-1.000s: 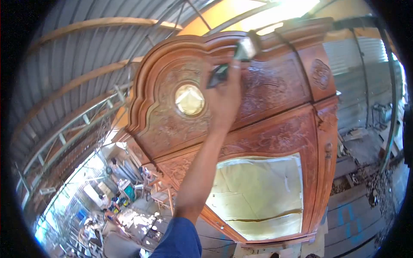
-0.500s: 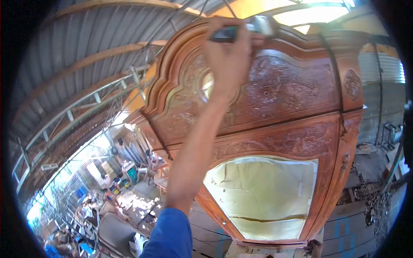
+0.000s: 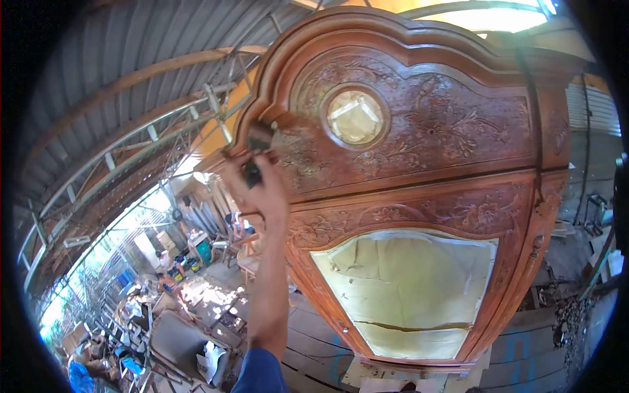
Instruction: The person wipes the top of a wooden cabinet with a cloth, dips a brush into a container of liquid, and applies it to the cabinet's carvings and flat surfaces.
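Note:
A blurred flat paintbrush (image 3: pixel 261 136) with a dark handle is in my left hand (image 3: pixel 261 190), its fingers closed round the handle. The brush head points up, against the left side of the moulded crown on a reddish-brown wooden wardrobe (image 3: pixel 419 219). Carved flowers and a round opening (image 3: pixel 355 116) backed with pale paper decorate the upper panel, which looks glossy in places. Below, pale creased paper (image 3: pixel 413 281) covers the door panel. My right hand is out of view.
Boards or cardboard sheets (image 3: pixel 524 334) lie on the floor around the wardrobe. To the left stand a grey padded seat (image 3: pixel 173 347) and much clutter, with a person (image 3: pixel 171 262) farther back. Overhead runs a corrugated metal roof (image 3: pixel 124 72) on wooden beams.
My left hand has carried the paintbrush from the top of the crown down and left to its side edge. The round opening is now uncovered. The view has shifted slightly.

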Motion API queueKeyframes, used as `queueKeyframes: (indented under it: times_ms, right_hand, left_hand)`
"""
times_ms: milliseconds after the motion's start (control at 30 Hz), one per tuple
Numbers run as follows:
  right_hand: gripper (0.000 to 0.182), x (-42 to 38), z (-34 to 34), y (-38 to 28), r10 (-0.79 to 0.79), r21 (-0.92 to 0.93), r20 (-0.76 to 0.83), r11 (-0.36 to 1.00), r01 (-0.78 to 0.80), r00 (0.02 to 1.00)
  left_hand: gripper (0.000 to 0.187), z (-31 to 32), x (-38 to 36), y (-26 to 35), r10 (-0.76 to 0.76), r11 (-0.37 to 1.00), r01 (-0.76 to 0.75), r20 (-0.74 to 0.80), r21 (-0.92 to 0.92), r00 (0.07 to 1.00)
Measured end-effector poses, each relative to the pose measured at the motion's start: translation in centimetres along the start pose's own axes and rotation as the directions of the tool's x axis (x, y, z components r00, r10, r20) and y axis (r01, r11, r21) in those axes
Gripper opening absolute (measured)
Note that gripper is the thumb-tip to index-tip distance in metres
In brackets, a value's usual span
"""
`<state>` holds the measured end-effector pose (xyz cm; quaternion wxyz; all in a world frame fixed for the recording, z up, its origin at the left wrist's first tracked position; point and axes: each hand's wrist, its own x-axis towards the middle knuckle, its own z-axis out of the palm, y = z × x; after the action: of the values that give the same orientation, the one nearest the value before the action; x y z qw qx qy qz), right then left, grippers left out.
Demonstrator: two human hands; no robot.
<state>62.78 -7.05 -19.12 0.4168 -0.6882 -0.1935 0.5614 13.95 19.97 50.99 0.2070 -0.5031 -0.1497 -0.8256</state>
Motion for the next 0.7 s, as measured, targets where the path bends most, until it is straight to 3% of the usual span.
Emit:
queueKeyframes:
  times_ms: [33,67,100,133,167,233,300,367,433,467,500,533,567,600,700]
  right_hand:
    - [0.021,2.6,-0.2,1.4,-0.072,0.141,0.028,0.988,0.067,0.997]
    - [0.020,4.0,0.1,0.4,-0.065,0.002,-0.040,0.998,0.065,0.997]
    - [0.007,8.0,0.5,3.3,-0.078,0.457,0.050,0.888,0.046,0.996]
    - [0.008,4.8,1.6,-0.9,-0.125,0.345,-0.048,0.929,0.134,0.991]
    - [0.009,4.2,1.6,-2.1,-0.141,0.300,-0.029,0.943,0.143,0.990]
    - [0.009,3.9,2.2,-2.3,-0.166,0.276,-0.005,0.948,0.161,0.986]
    - [0.008,4.1,2.9,-1.0,-0.168,0.294,-0.007,0.942,0.163,0.986]
    - [0.009,5.8,3.2,2.0,-0.311,0.265,-0.028,0.914,0.307,0.950]
    - [0.009,7.7,3.4,5.7,-0.324,0.218,-0.058,0.919,0.329,0.944]
    - [0.010,7.6,3.3,6.3,-0.335,0.175,-0.081,0.923,0.344,0.939]
    - [0.009,7.2,3.3,7.0,-0.246,0.310,-0.110,0.912,0.268,0.963]
    - [0.025,13.9,1.7,15.4,-0.426,-0.007,-0.146,0.903,0.430,0.893]
    - [0.012,9.5,1.5,12.2,-0.290,0.026,-0.099,0.956,0.293,0.952]
    - [0.018,4.4,1.5,8.3,-0.146,0.045,-0.049,0.988,0.148,0.988]
    - [0.017,-1.0,0.3,7.1,0.006,0.125,-0.056,0.992,0.001,0.998]
  left_hand:
    - [0.008,2.4,-0.7,0.4,0.013,1.000,-0.013,0.056,0.000,0.998]
    - [0.009,4.8,-1.0,1.0,0.029,1.000,-0.029,0.112,-0.004,0.993]
    - [0.009,7.2,-0.7,1.8,0.023,0.999,-0.019,0.123,-0.030,0.992]
    - [0.010,9.6,-0.4,2.9,0.246,0.954,-0.265,0.143,0.141,0.959]
    - [0.012,11.8,-0.5,3.9,0.447,0.821,-0.488,0.198,0.297,0.873]
    - [0.015,16.0,-2.7,6.0,0.390,0.916,-0.399,0.301,-0.035,0.870]
    - [0.017,19.0,-6.9,8.9,0.459,0.885,-0.450,0.368,-0.115,0.809]
    - [0.016,19.9,-11.5,10.4,0.457,0.868,-0.237,0.517,-0.436,0.724]
    - [0.016,21.5,-14.3,12.8,0.446,0.836,-0.081,0.587,-0.542,0.676]
    - [0.016,22.0,-14.2,12.8,0.441,0.841,-0.085,0.585,-0.534,0.681]
    - [0.016,22.6,-13.5,12.4,0.450,0.841,-0.106,0.580,-0.530,0.679]
    - [0.016,23.0,-12.6,11.9,0.460,0.842,-0.129,0.574,-0.523,0.677]
    - [0.012,22.3,-11.5,10.7,0.416,0.866,-0.140,0.538,-0.480,0.733]
    - [0.013,21.0,-10.2,9.0,0.387,0.882,-0.135,0.529,-0.452,0.756]
    - [0.010,14.7,-5.3,7.6,0.258,0.949,-0.136,0.453,-0.284,0.854]
